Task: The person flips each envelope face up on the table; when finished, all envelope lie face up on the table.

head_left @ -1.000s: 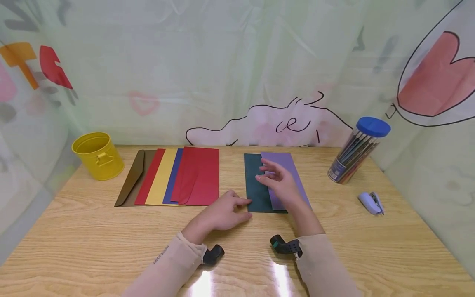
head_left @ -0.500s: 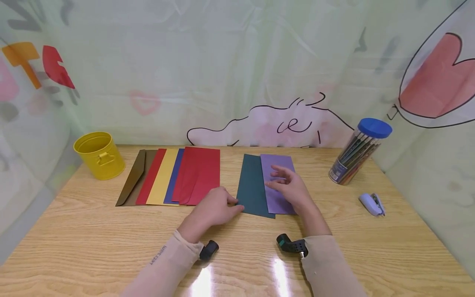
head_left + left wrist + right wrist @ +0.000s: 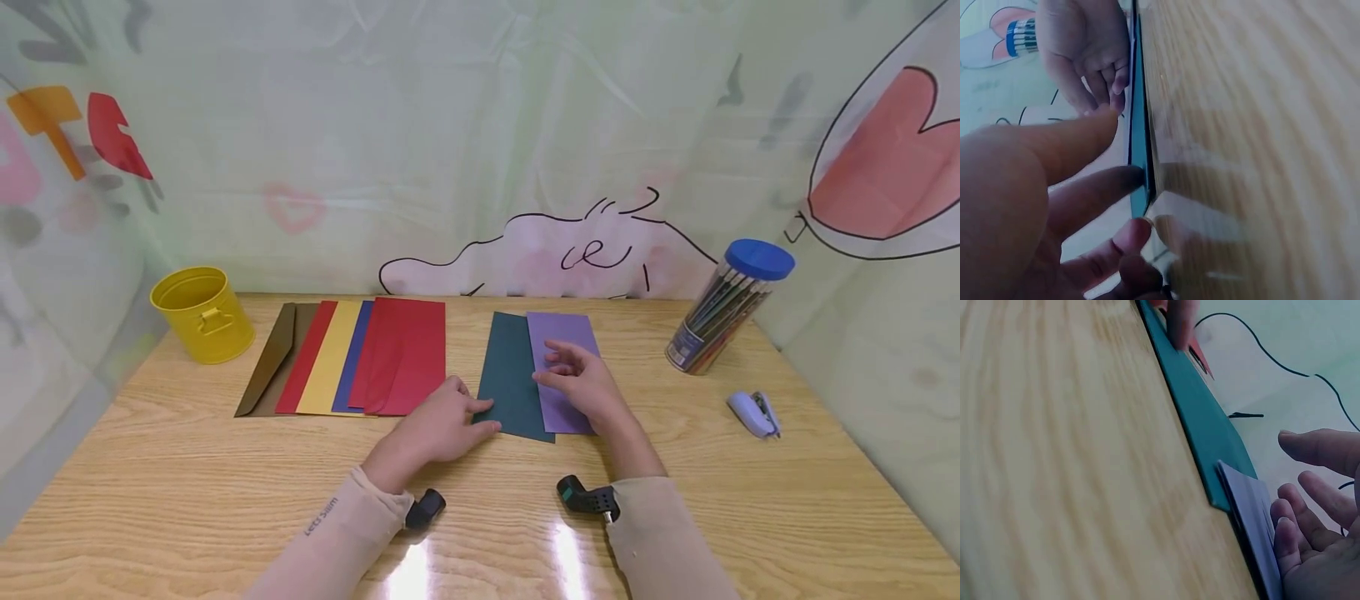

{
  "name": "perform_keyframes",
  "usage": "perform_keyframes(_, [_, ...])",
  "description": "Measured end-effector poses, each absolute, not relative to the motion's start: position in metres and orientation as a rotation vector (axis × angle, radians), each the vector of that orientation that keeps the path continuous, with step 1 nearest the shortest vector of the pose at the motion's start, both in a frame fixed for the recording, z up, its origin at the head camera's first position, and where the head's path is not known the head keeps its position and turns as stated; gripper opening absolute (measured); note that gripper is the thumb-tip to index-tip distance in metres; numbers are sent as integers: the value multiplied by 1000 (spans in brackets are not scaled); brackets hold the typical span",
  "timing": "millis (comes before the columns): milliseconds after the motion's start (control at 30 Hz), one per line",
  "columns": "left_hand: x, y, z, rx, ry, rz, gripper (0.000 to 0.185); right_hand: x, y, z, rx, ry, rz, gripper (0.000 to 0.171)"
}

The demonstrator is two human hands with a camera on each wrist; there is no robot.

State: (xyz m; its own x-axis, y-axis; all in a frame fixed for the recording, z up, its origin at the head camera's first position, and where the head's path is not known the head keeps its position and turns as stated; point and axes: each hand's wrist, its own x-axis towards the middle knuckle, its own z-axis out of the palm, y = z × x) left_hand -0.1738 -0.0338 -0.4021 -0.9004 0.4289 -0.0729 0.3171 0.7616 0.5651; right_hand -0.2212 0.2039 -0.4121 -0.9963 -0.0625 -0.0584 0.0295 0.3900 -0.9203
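The person's left hand (image 3: 442,429) lies low on the table (image 3: 187,492), fingers fairly straight and a little apart, their tips touching the near left corner of the dark green envelope (image 3: 510,375). The right hand (image 3: 588,383) rests on the purple envelope (image 3: 562,333), fingers relaxed and slightly spread, pressing down rather than gripping. The purple envelope overlaps the green one's right side, and the pair sits around the middle of the table, slightly toward the back edge and a touch askew.

Left of them, a fan of envelopes (image 3: 352,358) in brown, red, yellow, blue and red lies flat, with a yellow tin bucket (image 3: 202,312) near the back left corner. A clear tub of pencils (image 3: 723,308) with a blue lid stands toward the back right corner, and a small stapler (image 3: 752,412) lies by the right edge.

These envelopes look light, thin and smooth, so I'd expect them to slide easily on the glossy wood and be awkward to lift flat. A corner or long edge seems the best place to pinch, or a flat palm for pushing.
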Motion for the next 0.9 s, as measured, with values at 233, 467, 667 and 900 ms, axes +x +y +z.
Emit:
perform_keyframes(233, [-168,-31,-394,519,2833,773,42,-221,202,-412,0,2553,-1705,61])
perform_keyframes(467, [-169,-31,-397,441,2775,891,60,-222,200,-414,-7,2574,-1687,60])
perform_keyframes(667, [-172,-29,-403,372,2629,1107,69,-221,198,-417,-17,2578,-1698,57])
perform_keyframes(900, [-171,-21,-405,199,2452,1335,73,-222,196,-419,-14,2587,-1724,51])
